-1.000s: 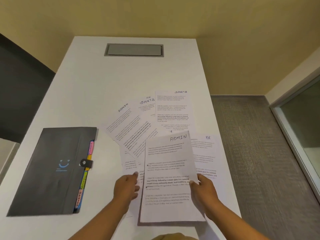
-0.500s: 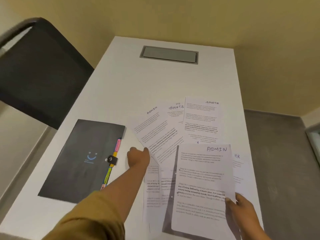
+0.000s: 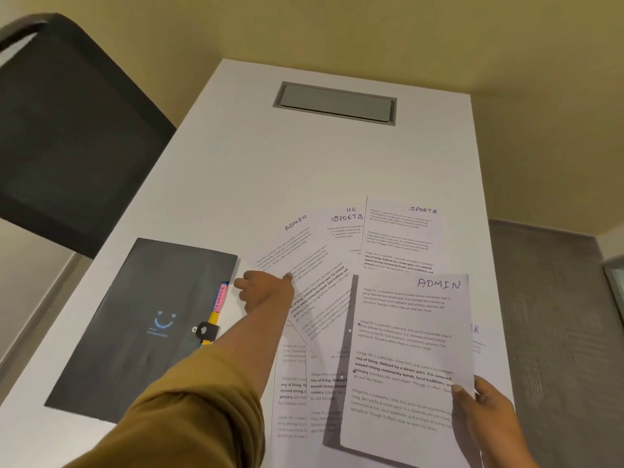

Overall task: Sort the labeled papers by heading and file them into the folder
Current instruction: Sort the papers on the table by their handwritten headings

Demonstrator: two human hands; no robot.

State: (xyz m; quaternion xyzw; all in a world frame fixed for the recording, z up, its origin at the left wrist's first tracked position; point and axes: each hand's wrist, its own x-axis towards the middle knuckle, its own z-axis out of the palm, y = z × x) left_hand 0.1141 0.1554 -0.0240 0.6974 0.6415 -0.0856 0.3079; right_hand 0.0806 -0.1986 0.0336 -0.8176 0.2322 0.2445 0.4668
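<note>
My right hand (image 3: 486, 410) pinches a sheet headed ADMIN (image 3: 405, 359) by its lower right edge and holds it lifted above the table. My left hand (image 3: 266, 290) reaches forward and its fingertips touch the lower left edge of another sheet headed ADMIN (image 3: 290, 244) lying on the table. Beside that sheet lie overlapping sheets headed HR and SPORTS (image 3: 344, 224) and a sheet headed SPORTS (image 3: 401, 234). More sheets lie under the lifted one, one marked HR (image 3: 477, 336). A dark grey folder (image 3: 141, 325) with coloured tabs and a snap closure lies shut at the left.
The white table (image 3: 270, 163) has a grey cable hatch (image 3: 334, 103) at the far end. A black chair back (image 3: 60, 130) stands off the table's left side. Grey carpet lies to the right of the table.
My left hand let go of the lifted ADMIN sheet and reached forward to the ADMIN sheet on the table. My right hand now holds the lifted sheet alone. The view swung left.
</note>
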